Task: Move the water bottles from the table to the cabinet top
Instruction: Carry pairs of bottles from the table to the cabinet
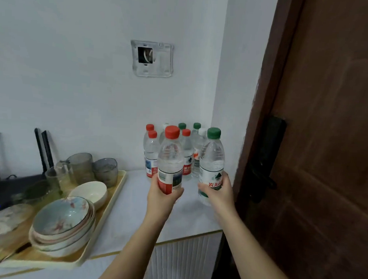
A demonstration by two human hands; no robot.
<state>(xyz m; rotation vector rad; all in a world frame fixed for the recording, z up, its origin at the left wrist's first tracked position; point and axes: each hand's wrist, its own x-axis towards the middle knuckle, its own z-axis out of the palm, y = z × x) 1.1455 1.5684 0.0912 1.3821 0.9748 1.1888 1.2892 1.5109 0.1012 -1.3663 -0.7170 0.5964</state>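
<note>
While your left hand (163,196) grips the red-capped bottle (170,159) and your right hand (218,192) the green-capped bottle (211,167), lower both onto the cabinet top (134,210) before the cluster of bottles (187,152) beyond your fingers.

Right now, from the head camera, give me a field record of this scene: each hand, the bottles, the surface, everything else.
left hand: grips the red-capped bottle around its label, upright
right hand: grips the green-capped bottle low on its body, upright
standing bottles: cluster at the back corner of the cabinet top; red, green and white caps
contact: whether the held bottles touch the top cannot be told
left side: tray with bowls and glasses
right side: brown door
</note>
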